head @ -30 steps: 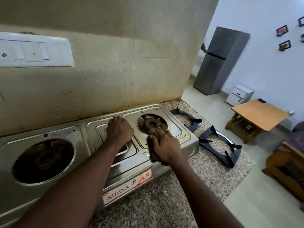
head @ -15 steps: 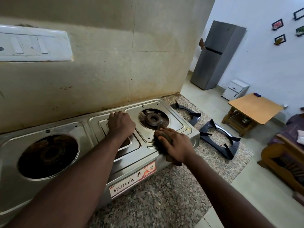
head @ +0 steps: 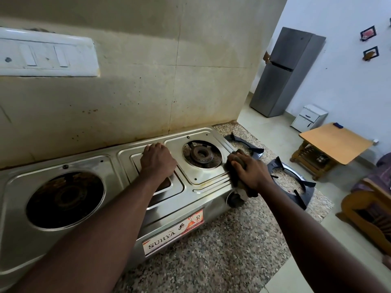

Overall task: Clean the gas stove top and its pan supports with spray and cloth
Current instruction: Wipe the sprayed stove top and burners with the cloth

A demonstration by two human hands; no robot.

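A steel two-burner gas stove [head: 118, 166] stands on a speckled granite counter against the wall. My left hand [head: 157, 160] rests knuckles-up on the stove's middle panel, fingers curled under, holding nothing I can see. My right hand [head: 248, 171] grips a dark cloth [head: 234, 178] and presses it on the stove's right edge, beside the right burner [head: 201, 154]. The left burner [head: 64, 199] sits bare in its dark well. Two black pan supports lie off the stove on the counter to the right, the near one [head: 293, 182] and the far one [head: 245, 142].
The granite counter [head: 222, 246] ends in an open edge on the right, with floor below. A switch panel [head: 46, 52] is on the wall above the stove. Beyond stand a grey fridge [head: 285, 70], a small white drawer unit [head: 309, 118], a wooden table [head: 334, 142] and a chair [head: 370, 208].
My right hand has slid the cloth from the front of the right burner out to the stove's right edge. My left hand has stayed on the middle panel.
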